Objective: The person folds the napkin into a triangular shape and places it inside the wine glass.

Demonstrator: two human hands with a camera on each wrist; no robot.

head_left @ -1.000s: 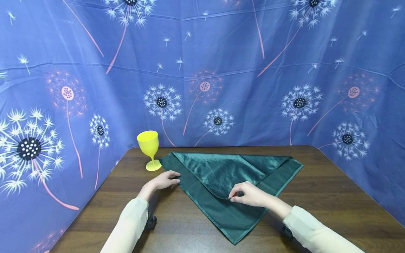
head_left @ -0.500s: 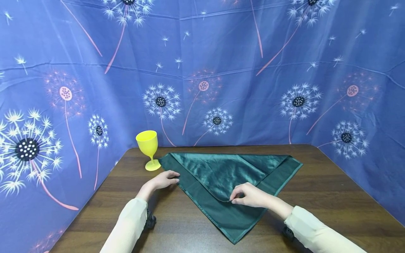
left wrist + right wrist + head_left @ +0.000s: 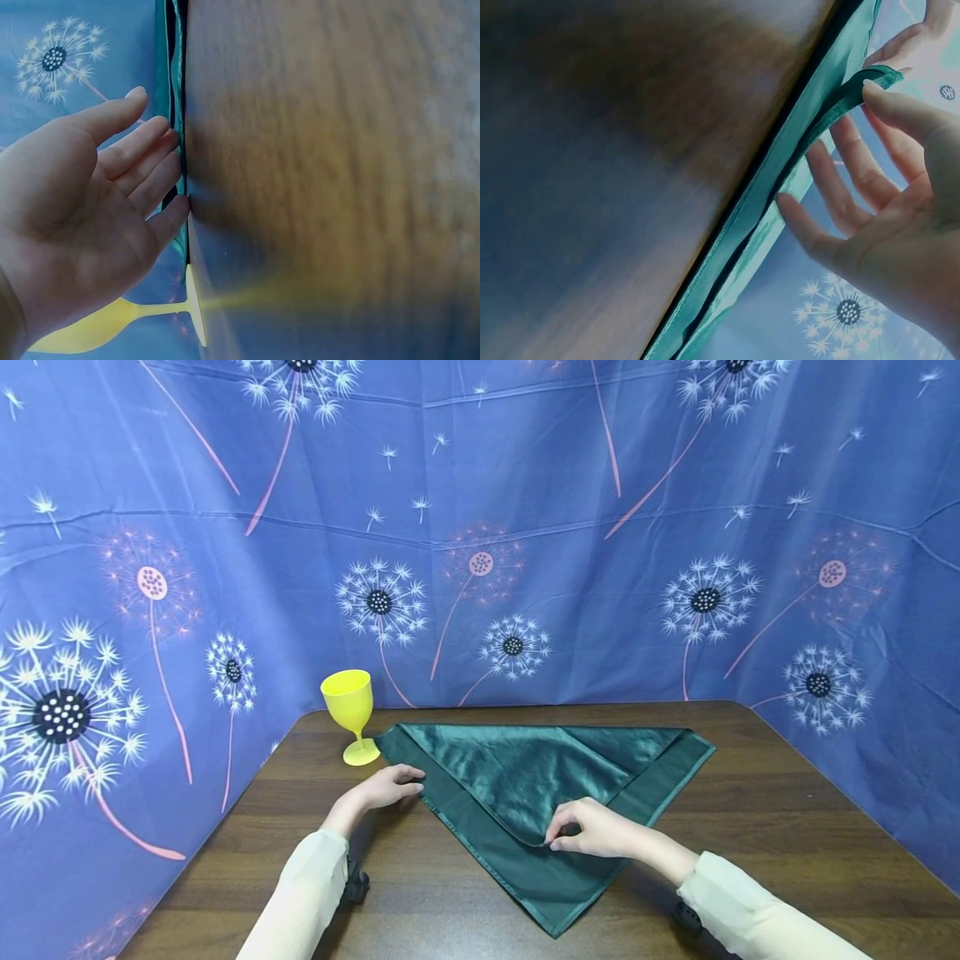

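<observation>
A dark green satin cloth [image 3: 487, 777] lies on the table, folded into a triangle with a shiny upper layer set back from the lower one. My right hand [image 3: 592, 828] pinches the near corner of that upper layer between thumb and forefinger. In the right wrist view the pinched edge [image 3: 847, 96] rises above the lower layer, other fingers spread beside it. My left hand [image 3: 386, 786] rests with loose, relaxed fingertips at the cloth's left edge. From the left wrist view its palm [image 3: 67, 202] shows nothing held.
A yellow goblet [image 3: 349, 700] stands upright at the back left, its foot close to the cloth's left corner. The brown wooden table [image 3: 765, 827] ends at a blue dandelion-print curtain [image 3: 585, 593] behind and on both sides.
My right hand has drawn the pinched corner of the upper layer slightly toward me, over the lower layer. My left hand stays in place.
</observation>
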